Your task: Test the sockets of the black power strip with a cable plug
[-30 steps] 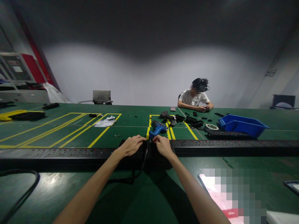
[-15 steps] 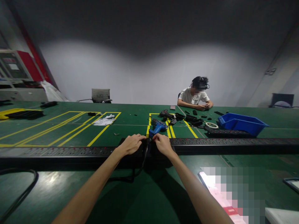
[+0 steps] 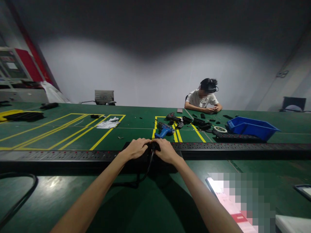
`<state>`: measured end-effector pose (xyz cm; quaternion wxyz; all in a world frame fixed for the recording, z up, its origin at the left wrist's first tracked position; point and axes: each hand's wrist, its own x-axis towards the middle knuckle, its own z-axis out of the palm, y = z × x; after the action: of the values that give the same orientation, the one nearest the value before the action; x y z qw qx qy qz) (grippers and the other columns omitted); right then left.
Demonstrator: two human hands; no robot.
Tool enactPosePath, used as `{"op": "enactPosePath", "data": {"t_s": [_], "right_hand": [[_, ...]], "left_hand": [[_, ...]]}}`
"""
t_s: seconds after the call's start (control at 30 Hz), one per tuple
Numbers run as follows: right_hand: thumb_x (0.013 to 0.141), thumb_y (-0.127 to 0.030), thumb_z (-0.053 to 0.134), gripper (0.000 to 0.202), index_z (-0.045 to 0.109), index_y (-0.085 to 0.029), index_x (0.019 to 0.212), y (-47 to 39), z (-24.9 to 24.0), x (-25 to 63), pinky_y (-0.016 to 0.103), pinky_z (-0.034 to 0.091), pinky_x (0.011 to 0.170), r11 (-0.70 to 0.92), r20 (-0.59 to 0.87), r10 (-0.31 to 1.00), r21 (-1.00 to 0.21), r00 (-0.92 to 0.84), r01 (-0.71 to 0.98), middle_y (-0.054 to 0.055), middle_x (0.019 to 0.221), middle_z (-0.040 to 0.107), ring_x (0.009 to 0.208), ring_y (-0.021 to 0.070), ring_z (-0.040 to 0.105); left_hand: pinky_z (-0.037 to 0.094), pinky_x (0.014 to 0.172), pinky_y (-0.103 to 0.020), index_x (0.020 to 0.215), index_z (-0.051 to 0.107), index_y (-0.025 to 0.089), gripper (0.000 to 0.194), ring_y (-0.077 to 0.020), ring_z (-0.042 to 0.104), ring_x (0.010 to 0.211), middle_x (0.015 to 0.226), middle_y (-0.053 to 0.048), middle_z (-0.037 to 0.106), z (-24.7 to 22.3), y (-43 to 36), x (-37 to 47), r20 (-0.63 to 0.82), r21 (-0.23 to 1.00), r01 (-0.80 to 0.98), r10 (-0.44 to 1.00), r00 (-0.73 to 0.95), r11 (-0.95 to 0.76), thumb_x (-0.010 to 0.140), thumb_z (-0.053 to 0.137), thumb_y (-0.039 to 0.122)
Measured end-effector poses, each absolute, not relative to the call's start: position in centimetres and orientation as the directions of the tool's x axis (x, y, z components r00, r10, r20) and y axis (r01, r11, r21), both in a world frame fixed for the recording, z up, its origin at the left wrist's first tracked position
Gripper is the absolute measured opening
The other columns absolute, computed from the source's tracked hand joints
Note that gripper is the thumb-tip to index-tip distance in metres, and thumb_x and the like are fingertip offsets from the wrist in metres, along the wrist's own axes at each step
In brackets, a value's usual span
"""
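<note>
My left hand (image 3: 136, 149) and my right hand (image 3: 165, 149) meet at the middle of a long black power strip (image 3: 80, 156). Between them the upper end of a black power cable (image 3: 151, 160) is gripped by the fingers of both hands. From there the cable drops over the strip's near side and bends left along the table. What exactly the fingertips press on is partly covered. A blue cordless drill (image 3: 164, 130) lies just beyond my right hand, apart from it.
On the green table (image 3: 136, 129), a second drill (image 3: 172, 117) and black parts lie at right centre, near a tape roll (image 3: 220, 129) and blue bin (image 3: 252, 127). White paper (image 3: 108, 124) lies left. Opposite sits a person (image 3: 202, 98). A cable loop (image 3: 34, 184) rests at near left.
My right hand's fingers have come down and left, closing round the cable end beside my left hand. The left hand has stayed nearly in place. The view has shifted slightly.
</note>
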<state>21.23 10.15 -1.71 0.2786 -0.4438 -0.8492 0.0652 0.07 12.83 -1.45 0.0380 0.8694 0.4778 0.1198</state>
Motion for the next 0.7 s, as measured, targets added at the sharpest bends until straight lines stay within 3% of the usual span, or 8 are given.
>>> {"op": "enactPosePath", "data": {"t_s": [0.3, 0.53, 0.7], "right_hand": [[0.089, -0.03, 0.052, 0.033, 0.055, -0.017, 0.119, 9.8, -0.8, 20.2, 0.037, 0.033, 0.092, 0.578, 0.399, 0.766, -0.083, -0.505, 0.812, 0.012, 0.115, 0.06, 0.104, 0.0247, 0.052], [0.09, -0.032, 0.052, 0.026, 0.057, -0.014, 0.108, 9.9, -0.5, 20.2, 0.038, 0.031, 0.095, 0.609, 0.389, 0.728, 0.012, -0.565, 0.793, 0.013, 0.105, 0.063, 0.098, 0.0245, 0.055], [0.092, -0.03, 0.047, 0.022, 0.057, -0.015, 0.104, 10.0, -0.6, 20.3, 0.041, 0.023, 0.104, 0.627, 0.41, 0.698, 0.046, -0.587, 0.778, 0.012, 0.1, 0.064, 0.097, 0.0234, 0.058]], "left_hand": [[0.039, 0.099, -0.04, 0.129, 0.053, 0.031, 0.043, -0.0232, 0.057, 0.115, 0.127, -0.004, 0.063, -1.3, 12.9, 0.2, 0.144, 0.17, 0.835, 0.852, 0.504, -0.523, 0.09, 0.035, 0.03], [0.04, 0.099, -0.039, 0.13, 0.053, 0.031, 0.044, -0.0227, 0.057, 0.115, 0.128, -0.003, 0.062, -1.5, 13.0, 0.1, 0.146, 0.183, 0.835, 0.855, 0.498, -0.518, 0.09, 0.035, 0.03], [0.039, 0.1, -0.04, 0.129, 0.054, 0.03, 0.044, -0.0229, 0.056, 0.116, 0.127, -0.003, 0.063, -1.6, 13.1, 0.1, 0.146, 0.187, 0.835, 0.855, 0.497, -0.517, 0.09, 0.036, 0.032]]}}
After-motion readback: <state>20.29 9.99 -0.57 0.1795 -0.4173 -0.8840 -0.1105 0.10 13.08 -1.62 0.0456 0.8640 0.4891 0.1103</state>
